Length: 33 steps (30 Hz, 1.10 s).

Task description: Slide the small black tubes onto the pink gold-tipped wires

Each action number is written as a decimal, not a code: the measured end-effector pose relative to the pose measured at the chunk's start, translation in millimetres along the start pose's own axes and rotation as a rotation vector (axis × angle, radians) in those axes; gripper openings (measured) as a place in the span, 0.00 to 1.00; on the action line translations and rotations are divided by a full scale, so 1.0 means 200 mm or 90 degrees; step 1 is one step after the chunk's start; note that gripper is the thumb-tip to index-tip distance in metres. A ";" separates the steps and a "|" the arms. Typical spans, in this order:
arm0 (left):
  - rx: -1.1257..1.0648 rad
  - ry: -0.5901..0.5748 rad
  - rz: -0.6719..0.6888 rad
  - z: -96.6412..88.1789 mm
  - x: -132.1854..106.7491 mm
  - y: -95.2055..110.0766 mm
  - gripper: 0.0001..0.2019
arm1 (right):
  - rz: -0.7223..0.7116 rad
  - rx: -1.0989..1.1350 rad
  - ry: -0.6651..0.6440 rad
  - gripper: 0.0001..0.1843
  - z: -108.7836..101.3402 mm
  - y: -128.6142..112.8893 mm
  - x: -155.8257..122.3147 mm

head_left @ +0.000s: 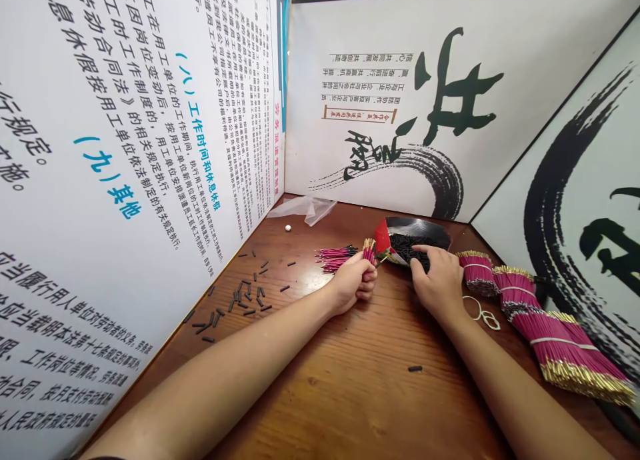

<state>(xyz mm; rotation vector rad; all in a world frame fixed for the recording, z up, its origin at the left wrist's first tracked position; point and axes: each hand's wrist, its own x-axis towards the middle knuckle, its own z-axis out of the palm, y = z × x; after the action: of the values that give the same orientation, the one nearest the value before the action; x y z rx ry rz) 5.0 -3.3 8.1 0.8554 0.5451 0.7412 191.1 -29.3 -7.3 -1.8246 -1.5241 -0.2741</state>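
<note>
My left hand (353,283) is closed round a small bunch of pink wires (369,248) with gold tips pointing up. One gold-tipped wire sticks out to the right of the fist. Just behind it lies a loose heap of pink wires (330,260), some with black ends. My right hand (437,277) reaches over an open container (440,230) with a red side, its thumb and forefinger apart at the short black tubes (407,245) inside. Whether a tube is between its fingertips is hard to see.
Banded bundles of pink wires (570,343) line the right side, with pale rubber bands (487,317) near them. Short black tubes (245,297) lie scattered on the wooden table (320,393) at left. Clear plastic (305,209) lies at the back. Printed panels (380,20) enclose the table.
</note>
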 end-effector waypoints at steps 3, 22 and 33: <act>0.023 0.005 0.003 0.01 -0.01 0.01 0.10 | -0.093 0.159 -0.013 0.14 -0.02 -0.07 -0.02; 0.083 -0.005 0.067 0.02 -0.01 -0.02 0.17 | 0.114 0.584 -0.285 0.19 -0.02 -0.20 -0.03; 0.053 -0.004 0.022 0.02 -0.01 -0.01 0.14 | 0.156 0.234 0.016 0.18 -0.03 -0.07 0.02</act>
<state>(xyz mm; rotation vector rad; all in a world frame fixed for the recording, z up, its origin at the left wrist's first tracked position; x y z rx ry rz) 7.4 -7.6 7.8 0.9455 0.5596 0.7516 180.8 -30.2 4.6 -1.6796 -1.2236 0.0956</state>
